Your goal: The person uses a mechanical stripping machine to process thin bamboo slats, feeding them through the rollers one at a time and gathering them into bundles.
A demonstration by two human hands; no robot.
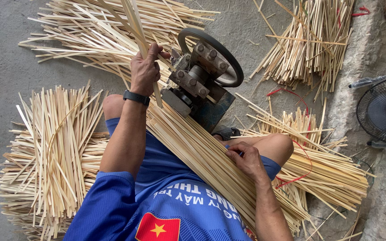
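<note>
Left hand [146, 67] is up at the machine, fingers curled tight around a few bamboo strips [132, 20], pinching them just beside the belt wheel [211, 56] of the small cutting machine [199, 91]. The strips run up and away past the knuckles, with their lower ends poking out under the wrist and its black watch [136, 97].

Right hand [246, 160] lies low, fingers pressed flat on the big bundle of strips [197, 151] slanting across the lap, thumb tucked at its edge, holding the stock steady.

To do this well, I'd say: keep that left grip firm and close to the feed point, but fingertips clear of the wheel and bolts. Keep the strips aligned, not fanned, so they enter straight. The right hand wants steady downward pressure so the bundle doesn't slide off the knee.

Further out from the left hand, loose piles [54, 147] lie on the concrete floor [1, 67]; beyond the right, tied bundles [327, 174] and a fan [385, 111].
</note>
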